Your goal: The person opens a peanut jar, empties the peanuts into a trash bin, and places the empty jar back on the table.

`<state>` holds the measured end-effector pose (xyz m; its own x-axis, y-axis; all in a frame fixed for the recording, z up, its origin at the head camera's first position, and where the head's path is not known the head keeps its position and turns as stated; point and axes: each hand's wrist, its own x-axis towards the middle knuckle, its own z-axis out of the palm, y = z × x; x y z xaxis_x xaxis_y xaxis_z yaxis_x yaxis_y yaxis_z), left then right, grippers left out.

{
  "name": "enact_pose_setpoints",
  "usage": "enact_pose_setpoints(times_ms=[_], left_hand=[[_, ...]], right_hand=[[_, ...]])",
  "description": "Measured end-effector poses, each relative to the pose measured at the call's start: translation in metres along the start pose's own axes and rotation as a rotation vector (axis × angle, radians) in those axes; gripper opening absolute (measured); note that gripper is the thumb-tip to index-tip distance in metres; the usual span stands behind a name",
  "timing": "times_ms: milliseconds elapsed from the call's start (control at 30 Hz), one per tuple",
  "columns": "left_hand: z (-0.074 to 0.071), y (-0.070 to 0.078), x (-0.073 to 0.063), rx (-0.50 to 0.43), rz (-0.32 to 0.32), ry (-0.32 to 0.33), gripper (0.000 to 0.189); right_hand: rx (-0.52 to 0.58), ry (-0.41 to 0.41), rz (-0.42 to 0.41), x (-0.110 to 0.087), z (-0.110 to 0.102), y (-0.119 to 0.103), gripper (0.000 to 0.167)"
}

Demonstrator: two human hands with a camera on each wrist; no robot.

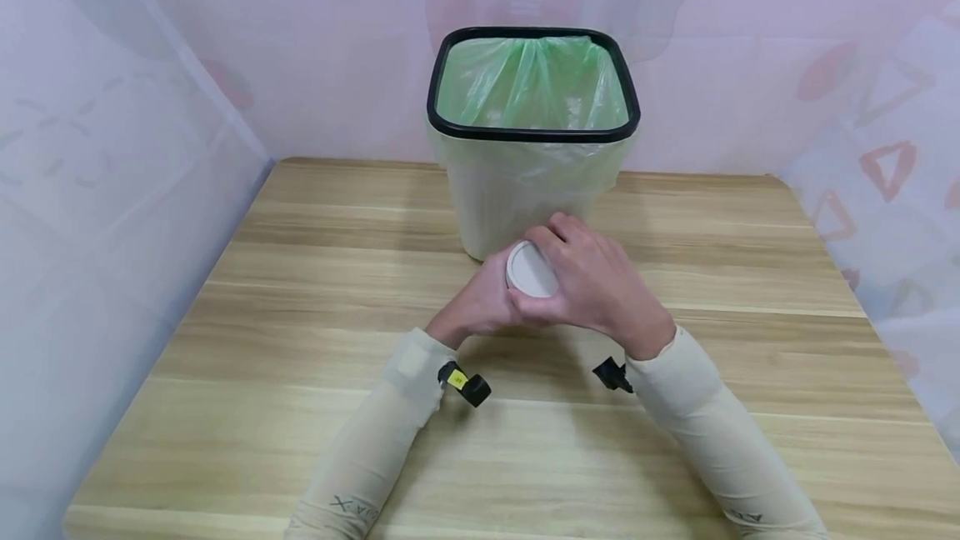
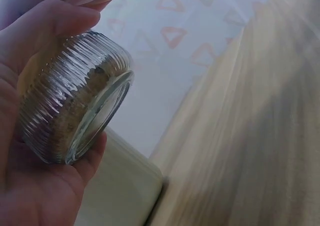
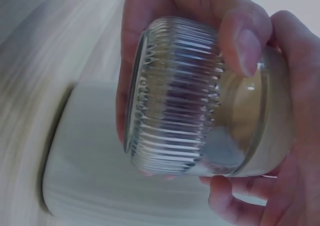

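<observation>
A ribbed clear glass jar [image 3: 175, 96] with a pale round lid [image 1: 532, 271] is held tilted between both hands, above the table. My left hand [image 1: 483, 298] wraps its fingers and thumb around the glass body. My right hand [image 1: 596, 282] grips the lid end, fingers curled about its edge. Through the glass [image 2: 80, 96] in the left wrist view, a brownish tone shows near the base. In the right wrist view, the lid [image 3: 280, 121] sits at the jar's mouth, and a smooth glass band shows between it and the ribs.
A cream bin [image 1: 502, 198] with a black rim [image 1: 534, 137] and a thin green liner bag [image 1: 532, 86] stands just beyond the hands. The wood-grain table [image 1: 300, 340] is bordered by pale printed wall sheets [image 1: 337, 57] at the back and sides.
</observation>
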<state>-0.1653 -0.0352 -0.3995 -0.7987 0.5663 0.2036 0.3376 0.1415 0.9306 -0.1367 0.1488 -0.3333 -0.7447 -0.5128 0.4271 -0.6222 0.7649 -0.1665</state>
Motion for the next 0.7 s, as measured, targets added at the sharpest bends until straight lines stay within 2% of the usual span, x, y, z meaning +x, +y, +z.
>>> enact_pose_setpoints(times_ms=[167, 367, 600, 700], left_hand=[[-0.001, 0.003, 0.001, -0.021, -0.004, 0.022, 0.088], [-0.003, 0.008, 0.002, -0.042, -0.008, 0.041, 0.092], [-0.006, 0.011, 0.004, -0.050, 0.013, 0.066, 0.090], [-0.007, 0.012, 0.003, -0.054, 0.020, 0.072, 0.089]], right_hand=[[0.038, 0.009, 0.020, 0.001, -0.003, 0.000, 0.064], [0.120, 0.067, 0.028, -0.001, -0.002, 0.004, 0.071], [0.353, 0.122, 0.085, -0.001, 0.003, 0.009, 0.079], [0.421, 0.144, 0.119, -0.001, 0.005, 0.009, 0.080]])
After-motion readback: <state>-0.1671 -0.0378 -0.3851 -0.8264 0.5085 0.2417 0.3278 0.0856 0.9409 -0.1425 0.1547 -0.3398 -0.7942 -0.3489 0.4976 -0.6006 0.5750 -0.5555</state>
